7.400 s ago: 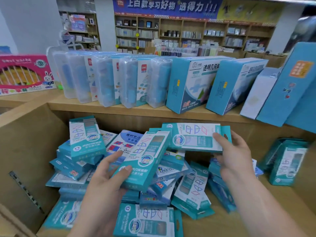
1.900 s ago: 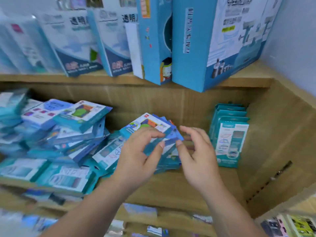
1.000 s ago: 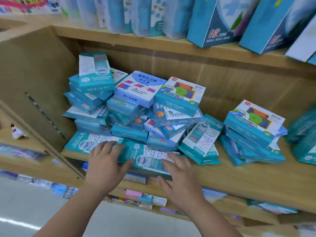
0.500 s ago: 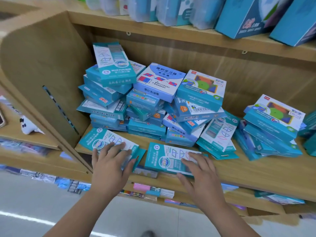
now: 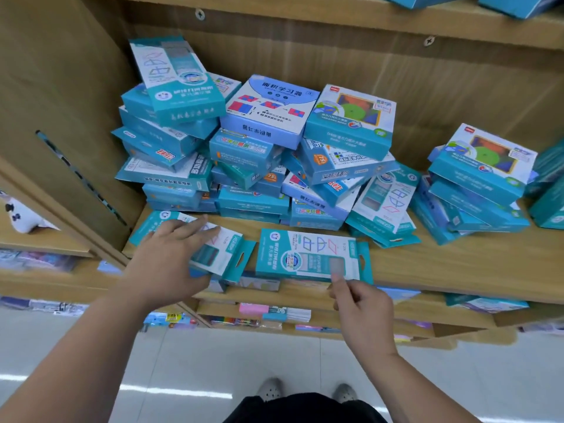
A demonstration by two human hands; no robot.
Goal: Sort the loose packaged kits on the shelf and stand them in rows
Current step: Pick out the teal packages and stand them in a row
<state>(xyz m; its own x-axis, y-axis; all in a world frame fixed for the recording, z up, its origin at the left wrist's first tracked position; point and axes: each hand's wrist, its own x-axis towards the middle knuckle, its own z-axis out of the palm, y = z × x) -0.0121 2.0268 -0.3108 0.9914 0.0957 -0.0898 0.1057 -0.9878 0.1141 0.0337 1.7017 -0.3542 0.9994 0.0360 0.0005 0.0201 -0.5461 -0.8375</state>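
Two flat teal hang-tab kits lie face up at the front lip of the shelf [image 5: 442, 264], side by side and just apart. The left kit [image 5: 227, 254] is skewed, and its tab corner pokes past the lip toward 5 o'clock. The right kit [image 5: 308, 254] lies squarer, with its near edge at or just over the lip.

The left hand [image 5: 171, 254] rests flat on the left kit, fingers straight and gripping nothing. The right hand [image 5: 363, 306], at 6 o'clock of the right kit, has its index fingertip on the near edge and its other fingers curled. Whether a thumb pinches from beneath I cannot tell.

The nearest risk is a drop. A flat palm or a single fingertip gives little hold, so a drag toward the person could tip either kit off the lip onto the lower shelf [image 5: 274, 314] or the floor [image 5: 213, 370].

At 12 o'clock the heap of kits [image 5: 259, 154] is jumbled and tilted. A long kit [image 5: 174, 77] is perched on its 11 o'clock corner, and a slim kit [image 5: 387, 203] leans on its 4 o'clock flank. A nudge, or a pull from low down, would likely send boxes sliding forward. The skewed stack [image 5: 476, 184] at 2 o'clock looks little steadier.

Slim kits stood on edge with nothing to lean on would probably topple, and little bare board is left for a row.
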